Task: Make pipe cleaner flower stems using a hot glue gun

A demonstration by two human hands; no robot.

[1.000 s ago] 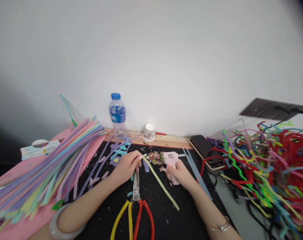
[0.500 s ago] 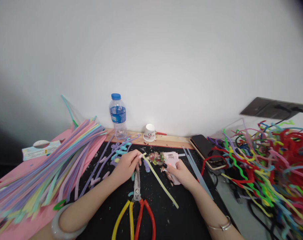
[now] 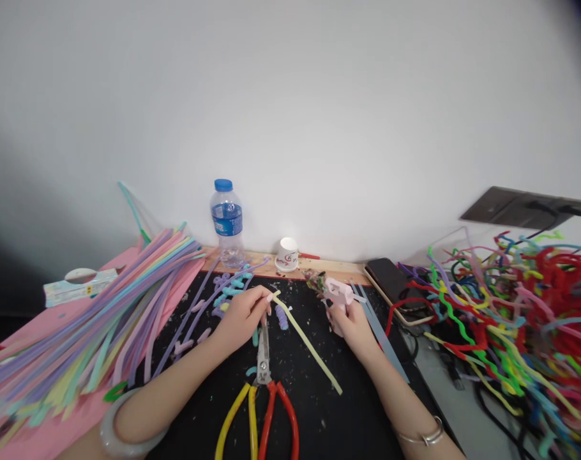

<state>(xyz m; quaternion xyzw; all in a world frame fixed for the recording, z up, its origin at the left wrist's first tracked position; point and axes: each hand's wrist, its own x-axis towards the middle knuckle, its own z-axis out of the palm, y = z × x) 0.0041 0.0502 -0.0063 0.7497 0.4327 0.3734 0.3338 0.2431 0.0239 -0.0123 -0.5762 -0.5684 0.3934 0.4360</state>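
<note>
Between the fingertips of my left hand (image 3: 248, 314) is the upper end of a pale yellow pipe cleaner (image 3: 312, 348), which slants down to the right over the black mat. My right hand (image 3: 352, 324) is wrapped round the handle of a pink glue gun (image 3: 338, 292). A glue stick pokes out of its back, and its front, pointing up-left, is crusted with coloured bits. Pliers-like cutters (image 3: 263, 370) with yellow and red handles lie below my left hand. A small purple coil (image 3: 281, 318) rests just right of my left fingertips.
Bundled pastel pipe cleaners (image 3: 103, 319) cover the left side; a tangled bright heap (image 3: 525, 306) fills the right. A water bottle (image 3: 227, 220) and paper cup (image 3: 287, 254) stand at the back. A phone (image 3: 396, 287) and glue sticks (image 3: 381, 335) lie right of the mat.
My right hand has drawn the glue gun up and to the right, away from the pipe cleaner, and turned it. My left hand stays almost still with the pipe cleaner.
</note>
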